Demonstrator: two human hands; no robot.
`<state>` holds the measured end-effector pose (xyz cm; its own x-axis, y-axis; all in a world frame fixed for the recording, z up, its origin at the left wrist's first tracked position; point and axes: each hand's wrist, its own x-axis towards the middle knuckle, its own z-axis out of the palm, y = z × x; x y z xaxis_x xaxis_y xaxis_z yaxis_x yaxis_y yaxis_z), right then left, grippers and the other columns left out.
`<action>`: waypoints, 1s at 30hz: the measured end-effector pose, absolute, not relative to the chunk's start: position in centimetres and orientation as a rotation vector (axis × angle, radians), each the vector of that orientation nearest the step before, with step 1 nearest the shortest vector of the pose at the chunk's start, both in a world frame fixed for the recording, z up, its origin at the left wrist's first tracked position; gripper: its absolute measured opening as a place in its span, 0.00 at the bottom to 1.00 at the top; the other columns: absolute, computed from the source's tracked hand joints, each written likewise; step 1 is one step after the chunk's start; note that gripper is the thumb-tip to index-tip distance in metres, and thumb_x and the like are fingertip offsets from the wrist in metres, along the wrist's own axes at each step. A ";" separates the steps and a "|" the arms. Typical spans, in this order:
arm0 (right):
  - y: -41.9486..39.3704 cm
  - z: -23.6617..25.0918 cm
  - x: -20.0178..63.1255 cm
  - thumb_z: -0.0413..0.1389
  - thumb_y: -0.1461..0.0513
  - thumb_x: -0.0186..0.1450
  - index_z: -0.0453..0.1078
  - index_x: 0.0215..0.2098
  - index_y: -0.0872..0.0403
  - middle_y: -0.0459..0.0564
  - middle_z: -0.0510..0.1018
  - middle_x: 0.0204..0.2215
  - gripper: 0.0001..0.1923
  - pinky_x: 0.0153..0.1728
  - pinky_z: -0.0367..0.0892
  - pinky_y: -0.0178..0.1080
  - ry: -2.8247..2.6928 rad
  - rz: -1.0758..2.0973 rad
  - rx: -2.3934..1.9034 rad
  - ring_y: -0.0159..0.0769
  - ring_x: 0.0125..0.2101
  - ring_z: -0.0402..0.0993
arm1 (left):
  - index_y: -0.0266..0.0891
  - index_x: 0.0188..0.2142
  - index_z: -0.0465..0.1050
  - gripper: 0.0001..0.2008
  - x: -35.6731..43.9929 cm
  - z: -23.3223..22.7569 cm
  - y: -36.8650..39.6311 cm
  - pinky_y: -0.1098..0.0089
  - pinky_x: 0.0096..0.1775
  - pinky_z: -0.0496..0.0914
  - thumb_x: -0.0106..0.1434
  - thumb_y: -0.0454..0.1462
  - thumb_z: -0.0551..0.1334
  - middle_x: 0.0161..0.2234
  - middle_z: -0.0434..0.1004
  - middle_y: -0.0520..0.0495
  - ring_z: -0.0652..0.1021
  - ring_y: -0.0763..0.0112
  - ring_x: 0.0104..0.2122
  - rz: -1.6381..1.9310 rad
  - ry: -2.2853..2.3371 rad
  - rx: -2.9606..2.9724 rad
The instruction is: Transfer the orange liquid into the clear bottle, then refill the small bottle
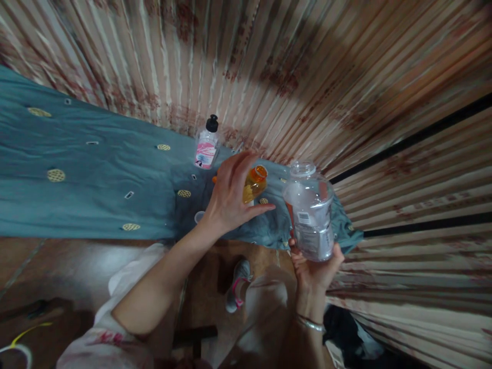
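My right hand (315, 269) grips a large clear plastic bottle (312, 215) low on its body and keeps it upright. That bottle has an uncapped neck and a label with a barcode. My left hand (230, 193) is spread, thumb and fingers apart, in front of a small orange bottle (251, 188) with an open neck. Part of the orange bottle is hidden behind the hand; whether they touch does not show. Left of my left hand stands a clear pump bottle (206, 148) with a black top and a pink label.
A teal cloth with yellow patterns (96, 169) covers the long surface. A small round translucent lid (199, 217) lies near its front edge. Pleated curtains (230, 66) hang behind and on the right, crossed by dark bars (418, 136). Below is a tiled floor (42, 261).
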<state>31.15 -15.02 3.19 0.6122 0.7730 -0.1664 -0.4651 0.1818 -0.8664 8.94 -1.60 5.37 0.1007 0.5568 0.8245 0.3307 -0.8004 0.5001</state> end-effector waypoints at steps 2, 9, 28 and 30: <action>-15.0 3.1 31.2 0.57 0.43 0.52 0.71 0.51 0.50 0.53 0.80 0.41 0.33 0.23 0.72 0.39 -0.352 0.897 -1.077 0.41 0.33 0.78 | 0.43 0.59 0.66 0.34 8.3 6.3 -2.2 0.53 0.54 0.73 0.58 0.54 0.68 0.56 0.73 0.38 0.74 0.55 0.55 1.788 0.851 2.101; -15.0 3.1 30.9 0.57 0.42 0.52 0.72 0.51 0.49 0.52 0.80 0.42 0.33 0.22 0.70 0.38 -0.312 0.899 -1.077 0.40 0.32 0.76 | 0.42 0.31 0.77 0.13 6.7 5.9 -1.8 0.71 0.27 0.73 0.64 0.48 0.64 0.24 0.76 0.52 0.77 0.71 0.23 1.523 0.928 1.503; -14.0 3.0 31.5 0.57 0.44 0.53 0.74 0.46 0.48 0.47 0.80 0.37 0.27 0.24 0.71 0.41 -0.301 0.824 -1.130 0.40 0.29 0.77 | 0.45 0.61 0.62 0.35 9.5 -3.6 -0.5 0.44 0.57 0.70 0.55 0.40 0.71 0.57 0.73 0.38 0.74 0.48 0.58 1.346 1.001 1.790; -13.8 3.1 31.7 0.58 0.45 0.52 0.75 0.45 0.48 0.47 0.80 0.37 0.26 0.23 0.70 0.40 -0.308 0.815 -1.120 0.40 0.30 0.77 | 0.45 0.59 0.64 0.32 9.5 -3.4 -0.4 0.46 0.56 0.72 0.56 0.41 0.70 0.54 0.74 0.39 0.75 0.49 0.56 1.363 0.993 1.818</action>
<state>31.72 -13.78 3.11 0.6800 0.7132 -0.1701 -0.4223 0.1914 -0.8860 9.47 -0.36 -3.35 0.1726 0.8631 0.4746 0.1871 -0.5018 0.8445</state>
